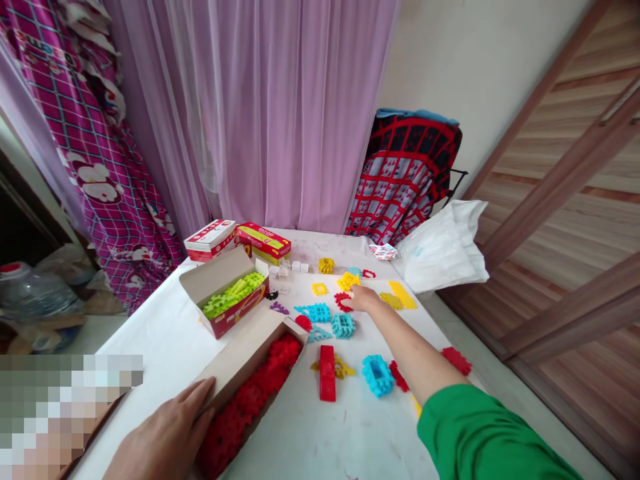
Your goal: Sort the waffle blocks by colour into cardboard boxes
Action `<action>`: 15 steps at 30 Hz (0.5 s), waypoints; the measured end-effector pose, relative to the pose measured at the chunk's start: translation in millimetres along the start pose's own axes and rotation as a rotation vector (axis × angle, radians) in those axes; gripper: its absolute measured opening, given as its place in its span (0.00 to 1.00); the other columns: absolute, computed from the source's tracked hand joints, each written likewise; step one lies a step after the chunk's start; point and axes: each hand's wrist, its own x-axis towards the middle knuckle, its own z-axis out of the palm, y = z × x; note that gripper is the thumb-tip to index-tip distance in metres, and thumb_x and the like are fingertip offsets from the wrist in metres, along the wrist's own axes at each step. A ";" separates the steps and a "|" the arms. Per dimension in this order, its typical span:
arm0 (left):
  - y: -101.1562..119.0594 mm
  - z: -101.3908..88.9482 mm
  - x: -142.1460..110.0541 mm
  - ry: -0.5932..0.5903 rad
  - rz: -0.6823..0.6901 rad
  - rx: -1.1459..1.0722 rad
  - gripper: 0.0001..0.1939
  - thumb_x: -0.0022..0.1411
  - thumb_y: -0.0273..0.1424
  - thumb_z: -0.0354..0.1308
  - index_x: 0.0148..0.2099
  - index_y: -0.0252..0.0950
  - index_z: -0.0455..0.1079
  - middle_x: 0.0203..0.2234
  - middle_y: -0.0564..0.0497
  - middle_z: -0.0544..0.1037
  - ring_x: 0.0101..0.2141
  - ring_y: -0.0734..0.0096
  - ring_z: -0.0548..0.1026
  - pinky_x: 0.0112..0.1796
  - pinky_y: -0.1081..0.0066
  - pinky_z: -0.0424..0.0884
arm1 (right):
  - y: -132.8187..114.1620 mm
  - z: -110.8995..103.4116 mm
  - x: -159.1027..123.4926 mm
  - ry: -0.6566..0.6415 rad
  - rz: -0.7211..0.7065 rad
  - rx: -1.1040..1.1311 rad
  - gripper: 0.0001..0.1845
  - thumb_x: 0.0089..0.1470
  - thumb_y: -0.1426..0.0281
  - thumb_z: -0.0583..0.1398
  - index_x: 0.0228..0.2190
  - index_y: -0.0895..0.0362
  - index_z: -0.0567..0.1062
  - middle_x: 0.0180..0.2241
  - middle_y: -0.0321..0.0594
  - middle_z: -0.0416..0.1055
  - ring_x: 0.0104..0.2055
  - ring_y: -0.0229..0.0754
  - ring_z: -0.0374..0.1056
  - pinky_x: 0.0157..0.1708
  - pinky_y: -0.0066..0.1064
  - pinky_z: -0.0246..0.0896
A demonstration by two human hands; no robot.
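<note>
Green sleeve (pixel 485 433), red toothed piece (pixel 341 302) touching right hand (pixel 364 299)

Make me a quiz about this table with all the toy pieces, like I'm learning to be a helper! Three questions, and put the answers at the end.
1. What colour are the toothed pieces inside the long box at the left hand?
A. blue
B. red
C. purple

2. True or false: the right hand is touching the white bag.

3. Fill in the blank: the shorter open box holds bright ____ pieces.

Key:
1. B, red.
2. False; its fingers are at a small red piece.
3. green.
</note>
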 end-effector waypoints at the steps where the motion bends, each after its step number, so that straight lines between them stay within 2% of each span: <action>1: -1.6 2.3 0.0 0.002 -0.004 0.005 0.29 0.65 0.37 0.36 0.64 0.37 0.60 0.59 0.47 0.69 0.56 0.59 0.70 0.55 0.59 0.65 | -3.4 3.7 5.7 -0.008 0.005 0.003 0.29 0.51 0.54 0.60 0.50 0.58 0.72 0.49 0.52 0.74 0.49 0.50 0.71 0.41 0.33 0.64; 5: -8.4 8.7 1.7 -0.012 0.000 0.006 0.30 0.64 0.36 0.36 0.65 0.34 0.59 0.59 0.46 0.69 0.55 0.60 0.70 0.56 0.63 0.65 | -14.7 15.6 22.6 -0.037 0.005 0.001 0.26 0.46 0.59 0.64 0.47 0.55 0.74 0.48 0.49 0.74 0.50 0.50 0.70 0.42 0.32 0.64; 9: -7.2 5.9 2.9 0.039 0.001 -0.024 0.27 0.63 0.35 0.41 0.63 0.38 0.62 0.58 0.47 0.70 0.54 0.58 0.72 0.55 0.62 0.66 | -15.6 21.8 26.1 -0.044 -0.019 0.011 0.23 0.43 0.67 0.65 0.44 0.55 0.75 0.46 0.49 0.75 0.48 0.50 0.71 0.41 0.32 0.63; 12: -1.7 -4.3 2.0 0.044 0.003 -0.052 0.26 0.65 0.37 0.40 0.62 0.40 0.64 0.57 0.49 0.71 0.53 0.59 0.72 0.54 0.62 0.67 | -8.8 18.0 22.5 -0.031 -0.050 0.041 0.22 0.44 0.67 0.64 0.45 0.54 0.76 0.45 0.46 0.76 0.47 0.49 0.71 0.41 0.32 0.63; 15: -0.1 -17.4 -0.5 0.014 -0.003 -0.098 0.27 0.65 0.42 0.39 0.60 0.42 0.67 0.56 0.50 0.73 0.54 0.59 0.72 0.54 0.63 0.66 | -0.2 4.6 14.8 0.011 -0.076 0.093 0.23 0.48 0.64 0.62 0.48 0.53 0.74 0.45 0.45 0.76 0.47 0.49 0.71 0.41 0.32 0.64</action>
